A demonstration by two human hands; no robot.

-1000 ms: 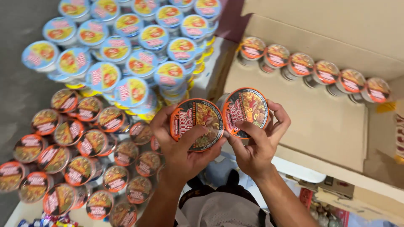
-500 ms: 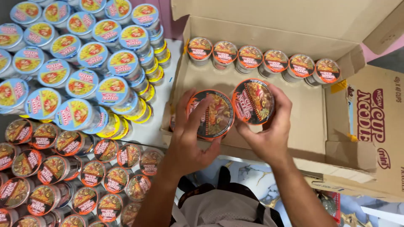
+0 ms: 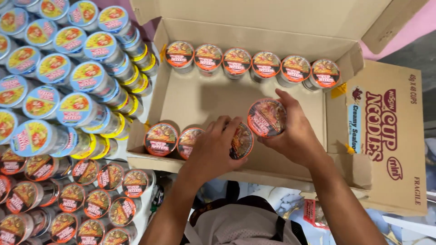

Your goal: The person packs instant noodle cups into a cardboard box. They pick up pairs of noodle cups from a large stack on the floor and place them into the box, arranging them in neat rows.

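Nearest to the camera, the left hand (image 3: pixel 213 152) is curled over the top of an orange-lidded noodle cup (image 3: pixel 240 141) and sets it down inside the open cardboard box (image 3: pixel 200 97), near the front wall. The right hand (image 3: pixel 295 134) grips a second cup of the same kind (image 3: pixel 266 118) from the side and holds it just beside the first one, a little higher and not yet on the box floor.

I judge that the step in hand is filling the front row of the box. The next move calls for lowering both cups upright, touching their neighbours, so that the row stays straight.

To the left of the hands, two cups (image 3: pixel 161 139) already stand in this front row. With the two being held, that makes four here. Along the far wall stands a full row of six cups (image 3: pixel 252 63), all upright and touching.

Outside the box, on the tabletop at the left, many loose orange-lidded cups (image 3: pixel 72 197) stand close, and farther away stacks of blue-lidded cups (image 3: pixel 68 77); both groups run out of view, so I cannot count them exactly.
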